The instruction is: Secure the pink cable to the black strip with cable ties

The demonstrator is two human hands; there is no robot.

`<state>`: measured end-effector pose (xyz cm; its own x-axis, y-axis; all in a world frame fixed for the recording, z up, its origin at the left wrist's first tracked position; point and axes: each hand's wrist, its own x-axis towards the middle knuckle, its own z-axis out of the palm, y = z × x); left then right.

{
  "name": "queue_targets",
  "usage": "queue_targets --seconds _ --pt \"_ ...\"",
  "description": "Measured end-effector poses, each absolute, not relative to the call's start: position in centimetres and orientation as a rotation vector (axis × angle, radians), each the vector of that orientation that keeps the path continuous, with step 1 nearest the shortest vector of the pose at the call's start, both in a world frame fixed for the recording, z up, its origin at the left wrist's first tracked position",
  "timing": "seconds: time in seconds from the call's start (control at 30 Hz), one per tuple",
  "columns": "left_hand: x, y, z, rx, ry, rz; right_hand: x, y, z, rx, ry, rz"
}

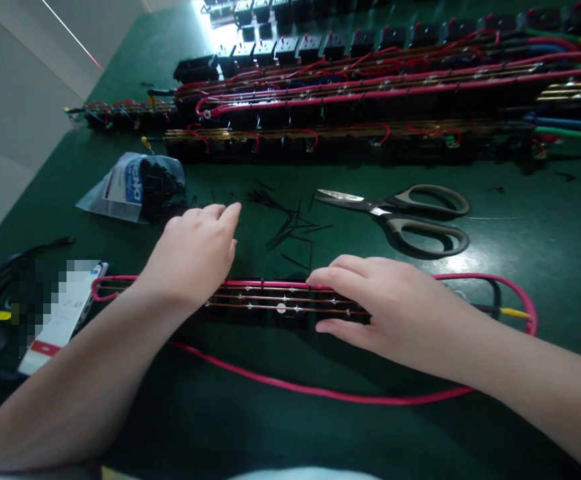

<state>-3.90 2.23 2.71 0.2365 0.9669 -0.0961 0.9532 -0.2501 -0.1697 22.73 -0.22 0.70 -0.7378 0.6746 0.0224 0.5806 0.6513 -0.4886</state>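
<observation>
A long black power strip [283, 308] with thin copper bars along it lies across the table in front of me. A red cable [290, 285] runs along its far side and loops around its right end. My right hand [370, 293] grips the strip right of its middle, fingers on the far edge and thumb on the near one. Over the table beyond the strip, my left hand [200, 243] is bent downward beside loose black cable ties [295, 223]. Its fingertips are hidden, so what they hold cannot be made out. A clear bag [125, 187] of black ties lies at its left.
Scissors [390, 210] with dark handles lie beyond my right hand. More power strips with red wires [320, 93] fill the table's far side. On the left are a phone [65, 317], partly blurred out, and a dark cable [15, 267]. The table's left edge shows.
</observation>
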Motion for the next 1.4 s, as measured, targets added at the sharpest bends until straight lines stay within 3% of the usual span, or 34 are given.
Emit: queue_targets --seconds 0.13,0.6,0.7,0.87,0.97,1.07,1.17,1.4 --pt "-4.2 2.5 2.2 -2.368 -1.868 0.41 22.7 -0.2 0.7 -1.017 -2.67 0.66" --pt "-3.6 2.8 1.8 -2.375 -1.781 0.334 22.8 -0.3 0.7 -1.022 -2.675 0.65" --pt "-3.4 2.7 2.0 -2.402 -1.741 0.066 22.8 -0.3 0.5 -1.02 -2.672 0.654" --pt "-1.6 0.9 3.4 -2.795 -1.623 -0.881 23.0 -0.3 0.5 -0.992 -2.592 0.726" --pt "-0.2 -0.4 3.1 -3.088 -1.748 -1.501 23.1 0.1 0.8 -0.943 -2.434 0.891" --pt "0.7 -1.1 1.7 -3.211 -1.784 -1.804 23.4 0.5 1.2 -0.973 -2.214 1.135" --pt "0.8 -1.3 0.6 -3.231 -1.766 -1.888 23.5 0.8 1.4 -1.021 -2.069 1.258" --pt "0.7 -1.4 0.5 -3.253 -1.956 -1.676 23.4 0.6 1.4 -1.012 -2.087 1.227"
